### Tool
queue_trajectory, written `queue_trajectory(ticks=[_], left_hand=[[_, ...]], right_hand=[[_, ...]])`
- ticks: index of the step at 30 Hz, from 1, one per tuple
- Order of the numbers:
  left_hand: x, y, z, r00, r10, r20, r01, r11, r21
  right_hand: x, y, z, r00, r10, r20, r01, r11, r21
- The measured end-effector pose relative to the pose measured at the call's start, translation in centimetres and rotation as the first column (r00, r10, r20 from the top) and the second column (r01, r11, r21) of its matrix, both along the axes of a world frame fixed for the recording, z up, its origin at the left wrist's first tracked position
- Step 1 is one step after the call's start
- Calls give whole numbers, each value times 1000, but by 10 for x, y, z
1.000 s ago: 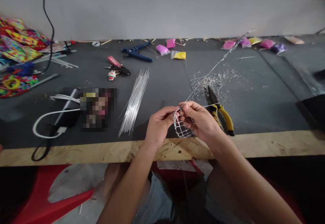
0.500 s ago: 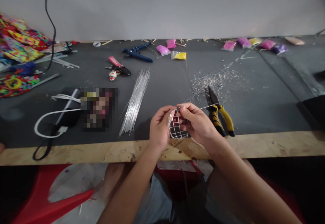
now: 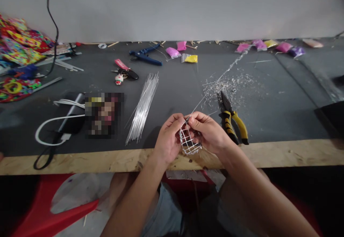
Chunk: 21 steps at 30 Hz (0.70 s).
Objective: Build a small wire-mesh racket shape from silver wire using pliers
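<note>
A small wire mesh piece point(image 3: 190, 140) with a curved lower edge hangs between my hands, just above the table's front edge. My left hand point(image 3: 169, 136) is closed on its left side, thumb near the top. At the top, my right hand point(image 3: 209, 131) pinches the mesh beside a twisted, dark joint. From that joint a long thin wire point(image 3: 204, 95) runs up and to the right over the table. Combination-style pliers point(image 3: 232, 119) with yellow and black handles lie just right of my right hand. To the left rests a bundle of straight silver wires point(image 3: 142, 108).
Wire clippings point(image 3: 233, 86) are scattered behind the pliers. Farther back lie a blue hand tool point(image 3: 146, 55) and small coloured packets point(image 3: 190, 58). Keys with a charm point(image 3: 119, 78), a white cable point(image 3: 39, 133) and colourful bags point(image 3: 21, 47) occupy the left. A wooden edge point(image 3: 107, 160) borders the table.
My hands and the mesh have dropped slightly toward me, and the mesh has tilted. The long wire, earlier pointing right past the pliers, now slants up and away to the right.
</note>
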State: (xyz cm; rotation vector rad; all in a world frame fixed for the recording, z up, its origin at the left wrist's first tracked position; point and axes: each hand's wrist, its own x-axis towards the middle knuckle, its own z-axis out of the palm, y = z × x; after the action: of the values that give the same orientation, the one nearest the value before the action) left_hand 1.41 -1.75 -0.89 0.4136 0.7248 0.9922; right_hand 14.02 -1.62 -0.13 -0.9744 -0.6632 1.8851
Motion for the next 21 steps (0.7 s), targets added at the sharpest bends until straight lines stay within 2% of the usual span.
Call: queue_trajectory(ticks=[3, 6, 8, 11, 15, 21], left_hand=[[-6, 1, -3, 993, -116, 37, 116, 993, -2], [-11, 4, -4, 987, -155, 33, 155, 988, 7], [-12, 5, -2, 992, -122, 18, 122, 992, 16], [-10, 6, 3, 1000, -11, -30, 12, 999, 37], [-4, 5, 6, 992, 64, -111, -50, 991, 124], [4, 0, 2, 976, 170, -139, -157, 983, 97]], right_hand=[[2, -1, 1, 999, 49, -5, -49, 999, 2], [3, -1, 1, 999, 38, 23, -39, 999, 33], [2, -1, 2, 998, -8, 57, 4, 998, 68], [-1, 1, 0, 985, -121, 126, 105, 986, 127], [-3, 3, -6, 942, -282, 183, 238, 944, 228], [-8, 4, -15, 904, -361, 229, 300, 917, 262]])
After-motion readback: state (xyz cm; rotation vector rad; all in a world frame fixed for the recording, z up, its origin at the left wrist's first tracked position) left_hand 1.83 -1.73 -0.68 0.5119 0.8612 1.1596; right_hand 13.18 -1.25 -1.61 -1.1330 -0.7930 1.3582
